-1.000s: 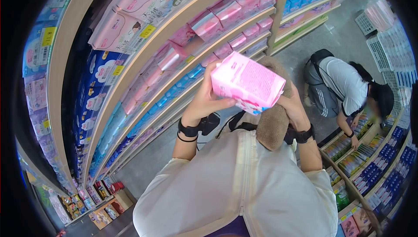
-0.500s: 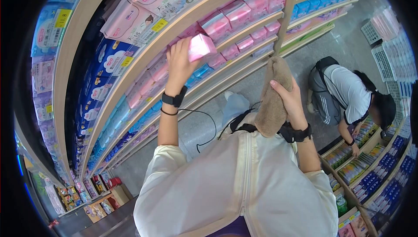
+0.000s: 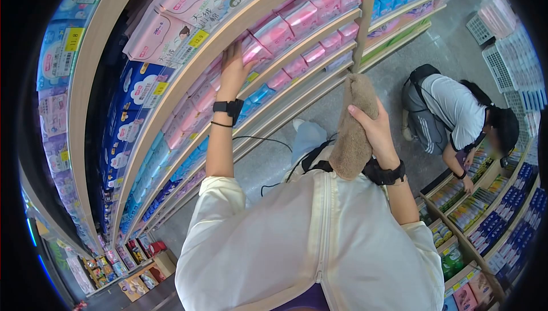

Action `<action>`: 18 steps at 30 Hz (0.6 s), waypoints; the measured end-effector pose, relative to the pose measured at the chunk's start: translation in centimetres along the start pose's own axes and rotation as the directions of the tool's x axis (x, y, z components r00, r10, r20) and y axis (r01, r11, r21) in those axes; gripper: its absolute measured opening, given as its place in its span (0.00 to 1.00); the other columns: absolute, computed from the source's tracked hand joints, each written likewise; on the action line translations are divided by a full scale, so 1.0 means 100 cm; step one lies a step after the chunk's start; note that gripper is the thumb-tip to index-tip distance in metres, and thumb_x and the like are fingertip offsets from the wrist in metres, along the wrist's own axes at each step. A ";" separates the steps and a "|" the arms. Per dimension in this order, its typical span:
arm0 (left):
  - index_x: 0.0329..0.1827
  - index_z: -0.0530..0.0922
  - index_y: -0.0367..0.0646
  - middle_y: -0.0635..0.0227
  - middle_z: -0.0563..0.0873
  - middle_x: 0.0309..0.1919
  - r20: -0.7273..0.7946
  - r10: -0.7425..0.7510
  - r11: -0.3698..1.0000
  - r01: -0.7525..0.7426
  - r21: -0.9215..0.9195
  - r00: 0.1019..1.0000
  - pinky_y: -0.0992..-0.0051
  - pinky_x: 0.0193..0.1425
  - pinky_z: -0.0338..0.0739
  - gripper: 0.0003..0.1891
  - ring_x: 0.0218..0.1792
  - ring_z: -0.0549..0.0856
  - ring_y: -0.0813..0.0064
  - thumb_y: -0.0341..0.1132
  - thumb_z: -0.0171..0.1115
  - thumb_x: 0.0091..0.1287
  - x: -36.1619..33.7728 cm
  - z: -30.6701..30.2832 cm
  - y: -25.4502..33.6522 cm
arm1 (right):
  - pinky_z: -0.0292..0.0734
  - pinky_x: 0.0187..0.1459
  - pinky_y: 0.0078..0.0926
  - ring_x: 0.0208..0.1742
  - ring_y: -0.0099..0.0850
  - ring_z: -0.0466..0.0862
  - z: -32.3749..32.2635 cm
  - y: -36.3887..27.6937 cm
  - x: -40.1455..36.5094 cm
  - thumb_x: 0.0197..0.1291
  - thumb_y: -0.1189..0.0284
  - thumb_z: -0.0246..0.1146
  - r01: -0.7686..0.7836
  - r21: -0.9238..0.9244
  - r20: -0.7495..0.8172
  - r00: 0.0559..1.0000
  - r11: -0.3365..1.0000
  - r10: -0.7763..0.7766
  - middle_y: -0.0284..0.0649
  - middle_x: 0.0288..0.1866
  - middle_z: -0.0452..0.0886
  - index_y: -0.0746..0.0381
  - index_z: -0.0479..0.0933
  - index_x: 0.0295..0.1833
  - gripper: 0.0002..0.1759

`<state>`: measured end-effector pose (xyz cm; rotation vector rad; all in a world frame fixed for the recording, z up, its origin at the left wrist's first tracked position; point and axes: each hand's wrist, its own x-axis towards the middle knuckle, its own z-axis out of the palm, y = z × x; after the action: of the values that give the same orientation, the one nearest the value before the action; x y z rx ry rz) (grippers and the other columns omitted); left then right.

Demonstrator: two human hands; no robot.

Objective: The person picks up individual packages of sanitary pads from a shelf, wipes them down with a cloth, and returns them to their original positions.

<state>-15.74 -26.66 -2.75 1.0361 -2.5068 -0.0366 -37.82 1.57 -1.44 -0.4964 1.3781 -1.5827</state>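
My left hand (image 3: 232,74) reaches into a shelf row, under the board that bears the larger packs. Its fingers lie along the left side of a pink sanitary pad pack (image 3: 255,50), and the thumb rests at the pack's lower front. The pack lines up with similar pink packs (image 3: 299,17) to its right; its back is hidden. A folded brown towel (image 3: 353,134) is gripped in my right hand (image 3: 374,134), thumb across the front, held before my body and away from the shelves.
Larger white-and-pink packs (image 3: 160,37) fill the shelf above, with yellow price tags. Blue packs (image 3: 257,97) lie lower down. At right, another person (image 3: 451,105) bends over low bins (image 3: 479,202). A black cable (image 3: 262,138) hangs near my left forearm.
My left hand has moved up and slightly left, bringing the pink pack from in front of the shelf into its row. The right hand still holds the towel, with little movement.
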 end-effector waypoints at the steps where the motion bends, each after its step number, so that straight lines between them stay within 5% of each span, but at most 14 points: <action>1: 0.63 0.63 0.35 0.48 0.69 0.58 0.021 0.020 0.996 -0.022 0.087 1.000 0.61 0.64 0.61 0.34 0.59 0.69 0.50 0.39 0.64 0.54 -0.001 0.006 -0.004 | 0.72 0.48 0.24 0.47 0.27 0.77 0.000 0.000 0.000 0.51 0.71 0.67 0.004 0.001 0.000 1.000 1.000 -0.004 0.40 0.48 0.77 0.66 0.68 0.58 0.29; 5: 0.60 0.67 0.37 0.47 0.72 0.56 -0.007 0.084 0.918 -0.075 0.390 0.996 0.62 0.64 0.60 0.28 0.58 0.70 0.50 0.46 0.56 0.61 0.002 0.007 -0.007 | 0.72 0.47 0.24 0.47 0.27 0.77 0.001 0.002 -0.001 0.51 0.70 0.68 -0.006 -0.024 -0.015 1.000 1.000 0.005 0.41 0.48 0.77 0.66 0.68 0.58 0.29; 6: 0.60 0.67 0.37 0.47 0.72 0.56 -0.006 0.084 0.918 -0.075 0.391 0.996 0.62 0.64 0.60 0.28 0.58 0.70 0.50 0.46 0.56 0.61 0.007 0.005 -0.010 | 0.72 0.47 0.24 0.47 0.27 0.77 0.002 -0.001 -0.001 0.51 0.70 0.68 -0.014 -0.019 -0.007 1.000 1.000 0.013 0.41 0.48 0.77 0.66 0.68 0.58 0.29; 8: 0.54 0.74 0.38 0.51 0.76 0.53 0.003 -0.011 1.000 0.011 0.027 1.000 0.62 0.61 0.65 0.24 0.56 0.73 0.51 0.47 0.54 0.61 0.026 0.002 -0.028 | 0.73 0.47 0.25 0.47 0.27 0.77 0.004 -0.001 -0.001 0.51 0.69 0.68 -0.022 -0.015 0.001 1.000 1.000 0.022 0.41 0.48 0.77 0.66 0.68 0.59 0.30; 11: 0.48 0.78 0.40 0.51 0.81 0.45 0.048 -0.111 0.970 0.098 0.225 0.993 0.62 0.56 0.69 0.21 0.49 0.78 0.51 0.46 0.57 0.59 0.040 0.024 -0.068 | 0.73 0.47 0.24 0.47 0.28 0.77 0.005 0.001 0.000 0.51 0.69 0.68 -0.012 -0.026 0.000 1.000 1.000 0.012 0.41 0.48 0.77 0.66 0.68 0.59 0.30; 18: 0.53 0.74 0.38 0.50 0.77 0.52 0.173 -0.181 0.976 0.154 0.156 0.968 0.62 0.58 0.67 0.25 0.55 0.74 0.50 0.46 0.59 0.56 0.059 0.013 -0.073 | 0.73 0.47 0.24 0.47 0.28 0.77 0.003 0.000 -0.003 0.50 0.70 0.68 -0.019 0.024 -0.001 1.000 1.000 0.019 0.41 0.48 0.77 0.67 0.67 0.59 0.30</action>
<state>-15.11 -36.15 -3.02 1.3594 -2.6117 -0.0063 -37.47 1.64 -1.27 -0.4669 1.3597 -1.5825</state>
